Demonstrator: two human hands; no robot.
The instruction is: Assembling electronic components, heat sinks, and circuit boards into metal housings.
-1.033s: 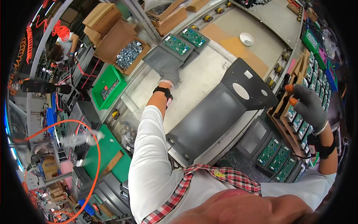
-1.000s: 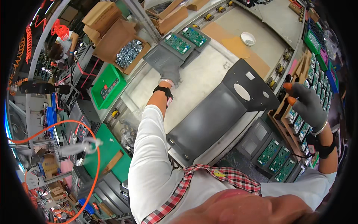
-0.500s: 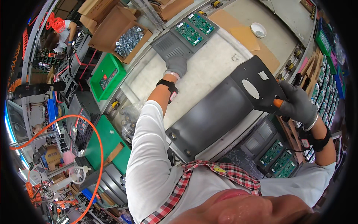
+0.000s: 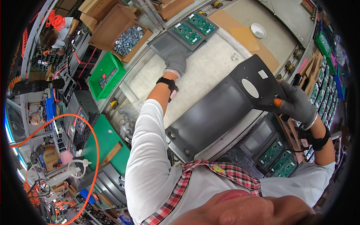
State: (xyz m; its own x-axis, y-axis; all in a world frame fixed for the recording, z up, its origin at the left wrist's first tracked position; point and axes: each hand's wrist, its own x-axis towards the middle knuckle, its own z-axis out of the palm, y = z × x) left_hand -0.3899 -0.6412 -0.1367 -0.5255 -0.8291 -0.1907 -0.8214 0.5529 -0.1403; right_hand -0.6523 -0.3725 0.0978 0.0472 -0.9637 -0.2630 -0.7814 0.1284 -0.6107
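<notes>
My left hand (image 4: 176, 64), in a grey glove, is closed at the near edge of a grey vented panel (image 4: 164, 44) that carries two green circuit boards (image 4: 187, 33). Its fingertips are hard to make out against the panel. My right hand (image 4: 299, 105), gloved too with the thumb tip bare, grips the upright end of a black bent metal cover (image 4: 215, 119). The thumb presses on the face of that end, beside an oval cutout; the other fingers go behind it. The cover's long curved part lies along the near side of the white work surface (image 4: 210, 67).
A cardboard box of metal fasteners (image 4: 129, 41) and a green bin (image 4: 107, 77) stand at the left. A white dish (image 4: 258, 30) sits beyond an orange sheet. Another panel with boards (image 4: 272, 152) lies near my right side. An orange hose (image 4: 96, 144) loops at the left.
The view has shifted slightly. The vented panel and my left hand have moved a little to the left. My right hand keeps hold of the black cover.
</notes>
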